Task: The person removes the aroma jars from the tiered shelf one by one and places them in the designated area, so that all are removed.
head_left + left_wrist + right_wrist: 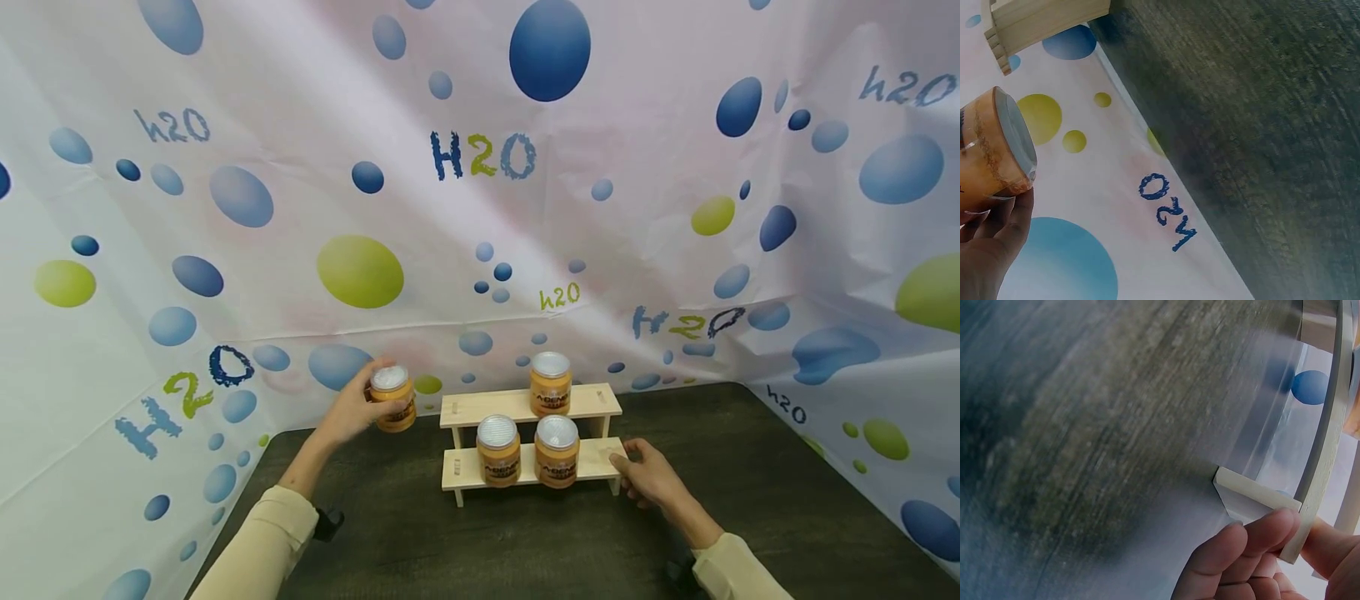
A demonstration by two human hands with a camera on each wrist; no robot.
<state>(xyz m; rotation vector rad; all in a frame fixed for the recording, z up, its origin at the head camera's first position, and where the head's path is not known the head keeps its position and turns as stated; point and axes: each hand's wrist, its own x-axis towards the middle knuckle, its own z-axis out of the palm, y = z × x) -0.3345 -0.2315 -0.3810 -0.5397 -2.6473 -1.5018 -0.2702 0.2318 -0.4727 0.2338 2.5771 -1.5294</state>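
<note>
Four orange jars with silver lids show in the head view: one in the left hand (352,410), held off the dark table (750,500) just left of the two-step wooden rack (600,457), and three on the rack. The held jar (393,398) sits upright with the fingers curled round its side, level with the top step and close to its left end. On the top step one jar (551,383) stands right of centre, leaving the step's left half bare. Two jars (498,450) stand side by side on the lower step, with bare wood at both ends. The right hand (651,475) grips the lower step's right end, fingers bent about the edge. Bare table lies in front of the rack and to its right, up to the bubble-printed sheet (480,167) that walls in three sides.

The left wrist view shows what the head view cannot: the fingertips (1013,219) under the jar's (991,150) lid rim, and the rack's corner (1041,19) a little beyond the jar, apart from it, with sheet and open tabletop beneath.

The right wrist view, blurred, shows fingers (1241,556) and thumb pinching the thin end of the wooden board (1316,481), and the rack's leg standing on the table.
</note>
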